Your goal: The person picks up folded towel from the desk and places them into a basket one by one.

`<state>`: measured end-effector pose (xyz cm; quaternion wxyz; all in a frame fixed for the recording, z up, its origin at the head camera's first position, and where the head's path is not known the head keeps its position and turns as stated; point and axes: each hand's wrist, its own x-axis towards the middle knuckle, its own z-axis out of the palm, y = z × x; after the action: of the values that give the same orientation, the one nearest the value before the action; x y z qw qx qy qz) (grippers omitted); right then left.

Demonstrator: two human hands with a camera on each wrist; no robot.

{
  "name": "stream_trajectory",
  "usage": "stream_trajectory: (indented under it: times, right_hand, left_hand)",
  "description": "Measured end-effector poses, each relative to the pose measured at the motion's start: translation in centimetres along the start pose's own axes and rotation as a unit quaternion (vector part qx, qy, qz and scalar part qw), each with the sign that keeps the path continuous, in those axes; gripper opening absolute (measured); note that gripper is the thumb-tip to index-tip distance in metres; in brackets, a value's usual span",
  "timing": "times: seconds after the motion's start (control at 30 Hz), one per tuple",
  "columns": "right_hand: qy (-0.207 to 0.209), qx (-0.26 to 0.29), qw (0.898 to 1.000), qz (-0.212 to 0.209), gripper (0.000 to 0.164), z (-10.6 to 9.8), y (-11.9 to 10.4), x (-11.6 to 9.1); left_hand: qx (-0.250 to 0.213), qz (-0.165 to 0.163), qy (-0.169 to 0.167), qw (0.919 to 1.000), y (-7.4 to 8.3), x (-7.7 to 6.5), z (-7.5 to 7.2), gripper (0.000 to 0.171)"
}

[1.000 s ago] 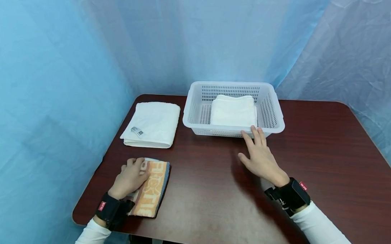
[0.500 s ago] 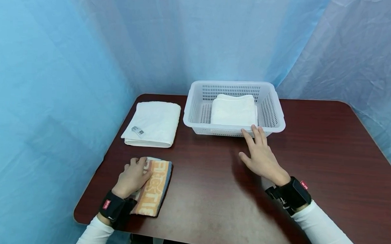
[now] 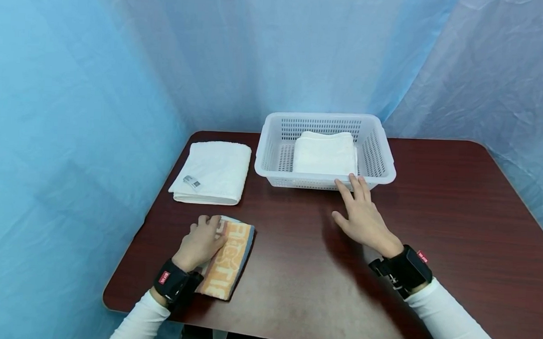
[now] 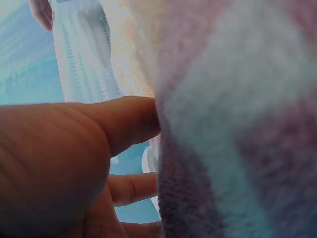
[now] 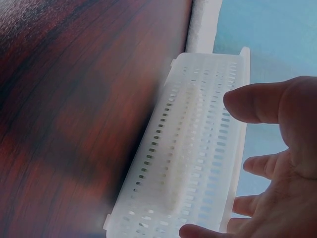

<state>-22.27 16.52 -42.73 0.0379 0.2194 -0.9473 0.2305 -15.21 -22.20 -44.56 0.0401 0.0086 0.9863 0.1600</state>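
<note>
In the head view my left hand (image 3: 201, 244) grips the left part of a folded towel (image 3: 228, 260), orange with pale lettering and a blue edge, near the table's front left. The left wrist view shows the thumb (image 4: 131, 119) and fingers against the towel's fuzzy cloth (image 4: 237, 119), which hides their tips. My right hand (image 3: 364, 217) has its fingers spread, the fingertips at the front rim of a white perforated plastic basket (image 3: 271, 177). Inside that basket lies a folded white cloth (image 3: 326, 154). From the right wrist, the thumb (image 5: 257, 104) points toward the basket's side wall (image 5: 188, 134).
A larger folded white towel (image 3: 215, 170) with a small printed tag lies left of the basket, beyond my left hand. Everything stands on a dark reddish-brown table (image 3: 450, 195). Blue sheeting (image 3: 230, 53) hangs along its back and left sides.
My left hand has shifted to the right, and the orange towel has moved with it. The right hand, basket and white towels stay put.
</note>
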Motion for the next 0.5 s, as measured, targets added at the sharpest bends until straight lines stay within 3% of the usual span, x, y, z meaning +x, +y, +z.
stream_trajectory:
  times: [0.5]
  right_hand:
    - [-0.001,-0.004,1.0,-0.001,0.073,-0.1,0.1,-0.1]
  left_hand:
    - [0.003,0.023,-0.012,0.9997,2.0,0.7,0.5,0.052]
